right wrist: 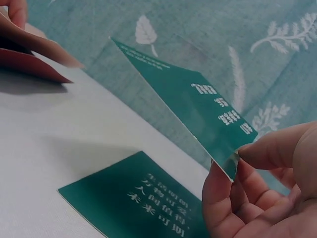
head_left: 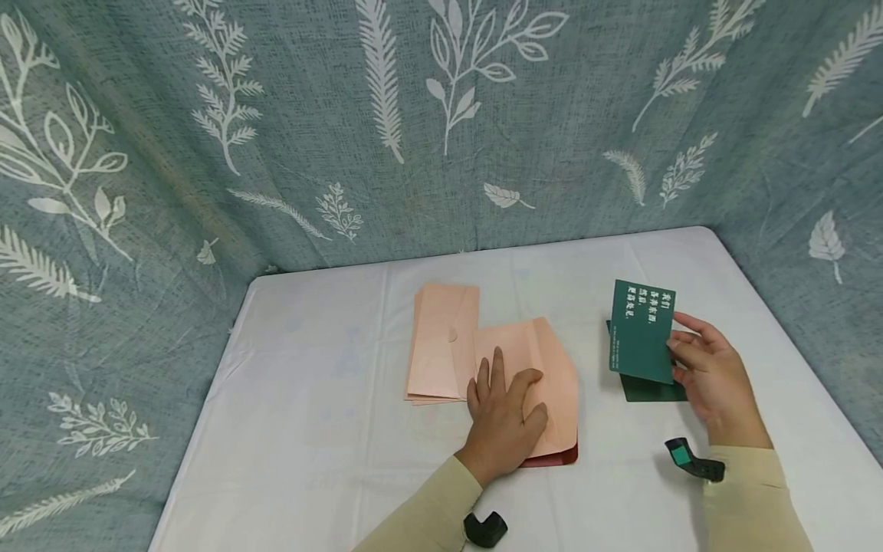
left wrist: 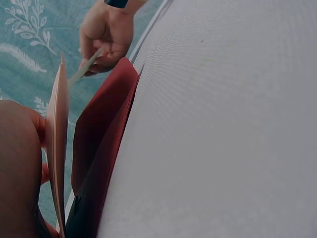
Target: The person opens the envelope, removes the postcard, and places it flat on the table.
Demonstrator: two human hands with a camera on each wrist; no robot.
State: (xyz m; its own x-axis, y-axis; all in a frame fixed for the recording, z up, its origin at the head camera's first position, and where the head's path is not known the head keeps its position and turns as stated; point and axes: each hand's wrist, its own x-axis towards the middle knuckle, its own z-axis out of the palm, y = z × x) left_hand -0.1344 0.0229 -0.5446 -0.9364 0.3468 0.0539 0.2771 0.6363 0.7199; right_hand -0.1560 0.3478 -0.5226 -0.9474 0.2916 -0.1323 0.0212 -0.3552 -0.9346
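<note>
My right hand [head_left: 717,376] pinches a dark green card [head_left: 641,330] with white writing by one edge, between thumb and fingers. The card is raised above a second green card [right wrist: 133,198] that lies on the white cloth. On the left, my left hand [head_left: 503,422] rests with spread fingers on a pink envelope [head_left: 559,383], its pointed flap unfolded toward the right. Beneath that one sits a dark red envelope [left wrist: 104,114], mostly covered; in the left wrist view a gap shows between the two. The inside of the pink envelope is hidden.
Several pink envelopes [head_left: 441,337] are stacked left of the unfolded one, partly touching it. All lie on a table with a white cloth [head_left: 310,422]. A blue-green leaf-patterned curtain [head_left: 414,184] hangs behind and along both sides.
</note>
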